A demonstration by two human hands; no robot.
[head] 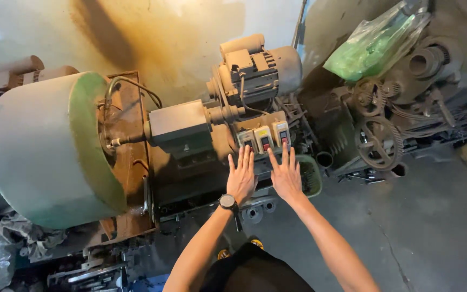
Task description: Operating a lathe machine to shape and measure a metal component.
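My left hand (241,177), with a dark watch on its wrist, lies flat with fingers spread on the machine body, just below a row of three switch boxes (265,138) with red and dark buttons. Beside it my right hand (286,174) is also flat and spread, fingertips close under the right-hand switch box. Neither hand holds anything. The switch boxes sit on a dusty grey machine (182,127) with an electric motor (258,67) above them.
A big pale drum with a green rim (49,148) fills the left. A rusty plate (131,157) stands behind it. To the right are gear wheels (378,143), a green plastic bag (377,46), a small green basket (312,176) and grey concrete floor (422,216).
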